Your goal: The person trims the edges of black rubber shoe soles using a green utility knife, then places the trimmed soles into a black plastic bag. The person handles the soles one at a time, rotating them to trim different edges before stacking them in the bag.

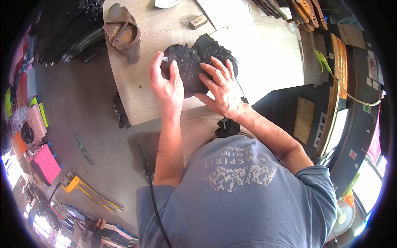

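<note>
Touching a black ridged item (187, 68) near the front edge of the table (136, 95): with the left hand (168, 87), thumb and fingers apart, impossible to tell whether clamped; with the right hand (223, 89), fingers spread across. Bare room toward the table's front-left corner. At its back-left edge, a brown hollow piece (133, 51); farther back, a small block (198, 22).

Bright light here, and the surface (277, 62) burns out to white on its right side! Windows (366, 188) glare at lower right, the floor (82, 115) sits dimmer, and near the black rim everything bends, purple fringing showing.
</note>
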Motion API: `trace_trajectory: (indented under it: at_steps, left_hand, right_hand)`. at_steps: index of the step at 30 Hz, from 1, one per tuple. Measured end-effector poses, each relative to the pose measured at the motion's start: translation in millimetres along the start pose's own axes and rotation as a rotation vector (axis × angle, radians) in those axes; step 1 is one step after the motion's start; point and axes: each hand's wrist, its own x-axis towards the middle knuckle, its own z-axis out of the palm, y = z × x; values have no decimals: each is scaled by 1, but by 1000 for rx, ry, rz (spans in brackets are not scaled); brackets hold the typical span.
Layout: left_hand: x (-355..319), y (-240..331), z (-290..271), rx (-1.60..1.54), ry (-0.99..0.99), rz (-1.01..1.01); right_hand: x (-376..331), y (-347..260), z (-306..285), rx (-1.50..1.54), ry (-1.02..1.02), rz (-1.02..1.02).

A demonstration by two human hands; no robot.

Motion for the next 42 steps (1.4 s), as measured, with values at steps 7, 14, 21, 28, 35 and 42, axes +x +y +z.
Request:
trace_trajectory:
  at_steps: [7,14,21,28,35,42]
  left_hand:
    - [2,3,-5,118,53,85]
    - [9,-8,-11,-362,-17,-198]
    - [12,-9,-11,-368,12,-173]
    - [12,4,-19,-588,59,-316]
    - [18,9,-34,-829,148,-473]
    - [28,-1,-64,-943,205,-533]
  right_hand:
    - [-3,-3,3,62,4,12]
    - [13,-10,-5,118,29,20]
    - [41,-9,-15,163,-66,16]
    - [29,-6,-14,210,-58,22]
    - [34,4,-8,151,76,26]
    - [30,-8,-8,-17,-11,73]
